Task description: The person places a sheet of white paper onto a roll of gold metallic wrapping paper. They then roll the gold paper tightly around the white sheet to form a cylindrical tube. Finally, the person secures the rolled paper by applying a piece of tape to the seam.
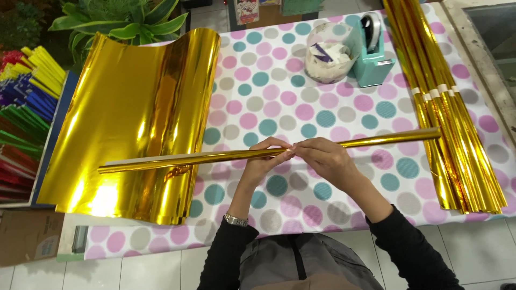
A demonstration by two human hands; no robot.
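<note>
Both hands pinch the gold roll [269, 152] at its middle. Left hand [264, 161] and right hand [325, 160] meet fingertip to fingertip, each grip closed on it, above the dotted surface [322, 115].

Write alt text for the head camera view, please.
Both hands, left hand and right hand, pinch a long rolled gold foil tube above a polka-dot tablecloth. Gold foil sheets lie left, finished gold tubes right.

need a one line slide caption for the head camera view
Left hand and right hand pinch a rolled gold foil tube above a dotted tablecloth, beside gold foil sheets.
</note>
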